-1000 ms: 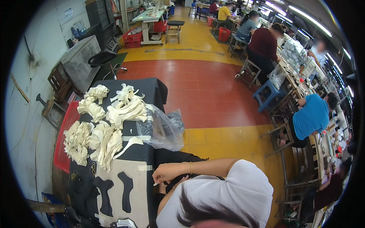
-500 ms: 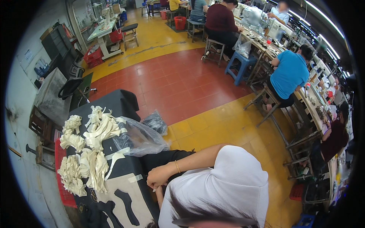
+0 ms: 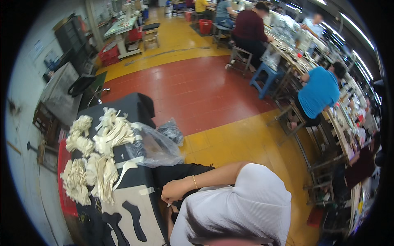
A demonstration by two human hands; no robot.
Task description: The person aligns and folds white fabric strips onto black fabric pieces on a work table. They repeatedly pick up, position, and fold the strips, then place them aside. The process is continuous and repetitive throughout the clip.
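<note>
Neither of my hands is in view. Just below me sits a person in a white shirt (image 3: 246, 201), seen from above. Their hand (image 3: 174, 192), with a thin gold bracelet at the wrist, rests closed at the edge of a black-covered table (image 3: 135, 108) and seems to pinch a small white thing. On the table lie several bundles of cream-coloured cut pieces (image 3: 102, 139), a crumpled clear plastic bag (image 3: 154, 147) and a pale sheet with black shapes (image 3: 131, 213).
The floor is red (image 3: 193, 86) and yellow. Along the right, people sit at long workbenches, one in a blue shirt (image 3: 320, 92), one in dark red (image 3: 250, 26). A blue stool (image 3: 266, 78), a black chair (image 3: 82, 84) and a red crate (image 3: 108, 53) stand around.
The view has swung and come closer to the table. The seated person's hand stays at the table edge, shifted slightly.
</note>
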